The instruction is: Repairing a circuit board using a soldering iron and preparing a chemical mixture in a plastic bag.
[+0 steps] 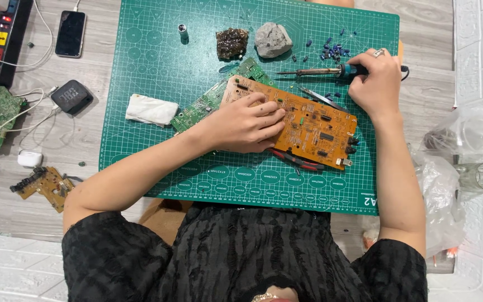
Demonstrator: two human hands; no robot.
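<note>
Left hand (247, 126) fingers (269, 114) spread flat on orange circuit board (308, 126) mid green cutting mat (141, 61), right hand (373, 81) fingers curled around soldering iron (314, 71) just beyond board, blue capacitors (331, 50) far right

left hand (247, 126) pressing orange circuit board (308, 126), right hand (373, 84) gripping soldering iron (322, 71)

dark phone screen (70, 33), small black display (71, 96)

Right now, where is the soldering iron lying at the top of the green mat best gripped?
By its blue handle, from the right, where the right hand rests; the thin metal tip points left and likely runs hot.
</note>
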